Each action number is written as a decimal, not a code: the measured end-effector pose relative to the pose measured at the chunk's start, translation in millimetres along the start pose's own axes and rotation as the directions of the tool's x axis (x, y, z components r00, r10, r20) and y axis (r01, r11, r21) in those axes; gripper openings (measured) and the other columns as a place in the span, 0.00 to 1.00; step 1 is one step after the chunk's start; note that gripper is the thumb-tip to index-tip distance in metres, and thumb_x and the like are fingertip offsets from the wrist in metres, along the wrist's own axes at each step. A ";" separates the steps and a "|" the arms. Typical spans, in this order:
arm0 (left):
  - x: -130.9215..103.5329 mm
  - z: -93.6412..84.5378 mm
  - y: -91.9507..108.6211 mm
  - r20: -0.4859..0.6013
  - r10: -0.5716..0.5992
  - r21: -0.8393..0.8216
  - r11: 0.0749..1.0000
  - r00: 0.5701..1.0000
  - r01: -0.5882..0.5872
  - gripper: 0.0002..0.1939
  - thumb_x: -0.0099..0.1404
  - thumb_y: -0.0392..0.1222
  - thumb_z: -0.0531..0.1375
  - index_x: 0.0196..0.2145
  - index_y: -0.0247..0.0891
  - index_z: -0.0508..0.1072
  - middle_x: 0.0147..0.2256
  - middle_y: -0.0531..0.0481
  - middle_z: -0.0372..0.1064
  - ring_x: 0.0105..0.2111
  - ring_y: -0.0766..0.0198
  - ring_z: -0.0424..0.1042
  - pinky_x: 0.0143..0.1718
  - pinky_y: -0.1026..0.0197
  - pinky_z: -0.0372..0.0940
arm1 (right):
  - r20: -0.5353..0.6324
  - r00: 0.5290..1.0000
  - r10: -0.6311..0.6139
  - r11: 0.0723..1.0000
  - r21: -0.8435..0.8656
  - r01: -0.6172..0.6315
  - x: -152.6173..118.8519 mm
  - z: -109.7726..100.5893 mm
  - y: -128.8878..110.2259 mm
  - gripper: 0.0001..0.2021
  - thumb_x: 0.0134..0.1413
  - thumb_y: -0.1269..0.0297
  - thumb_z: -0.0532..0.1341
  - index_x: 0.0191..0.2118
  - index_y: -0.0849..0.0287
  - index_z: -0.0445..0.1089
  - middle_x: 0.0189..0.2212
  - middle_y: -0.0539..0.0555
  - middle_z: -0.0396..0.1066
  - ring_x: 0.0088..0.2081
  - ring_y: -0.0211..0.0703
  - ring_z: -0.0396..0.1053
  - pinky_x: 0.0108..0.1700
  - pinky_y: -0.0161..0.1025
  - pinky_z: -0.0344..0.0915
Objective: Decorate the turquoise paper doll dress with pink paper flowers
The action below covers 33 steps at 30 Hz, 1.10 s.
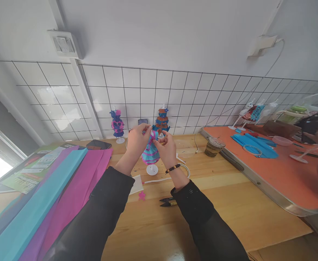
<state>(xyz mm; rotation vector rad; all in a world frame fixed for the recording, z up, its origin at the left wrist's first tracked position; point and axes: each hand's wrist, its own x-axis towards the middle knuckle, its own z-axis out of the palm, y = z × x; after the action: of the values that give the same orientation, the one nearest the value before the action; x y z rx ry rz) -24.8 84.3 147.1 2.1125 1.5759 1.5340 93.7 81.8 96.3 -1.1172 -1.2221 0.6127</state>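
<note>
In front of me a miniature dress form on a round white base (152, 170) wears a tiered light-blue and pink crepe-paper dress (150, 158). My left hand (137, 142) pinches at the dress top from the left side. From the right, my right hand (168, 149) has its thumb and finger closed on the bodice; a beaded bracelet circles that wrist. The fingers partly hide the bodice, so any small piece between them is not clear. Below on the wood lie a pink paper flower (141, 195) and black thread snips (167, 202), partly under my right sleeve.
Crepe-paper sheets (74, 177) cover the left side. Two dressed forms, one blue-pink (118, 124) and one brown-blue (162, 121), stand by the tiled wall. A phone (99, 144), a cup-like container (214, 146) and an orange table (262, 174) flank me. A blurred person's hand shows far right.
</note>
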 end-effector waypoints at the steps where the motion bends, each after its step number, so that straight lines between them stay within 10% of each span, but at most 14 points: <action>1: 0.0 0.0 -0.2 -0.004 0.005 -0.001 1.000 1.000 -0.005 0.11 0.61 0.45 0.52 0.36 0.43 0.72 0.32 0.52 0.72 0.34 0.62 0.68 0.36 0.61 0.60 | -0.004 1.000 -0.006 1.000 -0.002 0.006 -0.1 0.0 -0.1 0.30 0.40 0.58 0.63 0.52 0.58 0.60 0.23 0.46 0.66 0.24 0.37 0.62 0.28 0.34 0.58; 19: 2.5 0.4 -1.0 -0.002 0.011 0.001 1.000 1.000 -0.011 0.11 0.61 0.46 0.51 0.34 0.42 0.71 0.33 0.52 0.72 0.35 0.62 0.68 0.37 0.61 0.60 | 0.130 0.923 -0.361 0.759 -0.535 0.372 -10.2 6.0 -15.0 0.26 0.51 0.67 0.51 0.58 0.57 0.51 0.30 0.50 0.70 0.30 0.41 0.66 0.27 0.34 0.54; 33: 4.7 1.1 -3.2 0.004 0.009 0.011 1.000 1.000 -0.009 0.12 0.61 0.47 0.51 0.35 0.41 0.72 0.33 0.51 0.72 0.34 0.61 0.68 0.37 0.60 0.60 | 0.050 0.956 -0.288 0.848 -0.451 0.279 -11.7 -3.2 -12.1 0.27 0.49 0.66 0.54 0.57 0.58 0.51 0.25 0.46 0.68 0.25 0.38 0.64 0.27 0.34 0.56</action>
<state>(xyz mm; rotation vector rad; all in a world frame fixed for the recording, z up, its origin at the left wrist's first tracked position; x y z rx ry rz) -26.4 89.9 147.8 2.1296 1.5794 1.5269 91.2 66.1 102.5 -1.2865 -1.5261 0.0818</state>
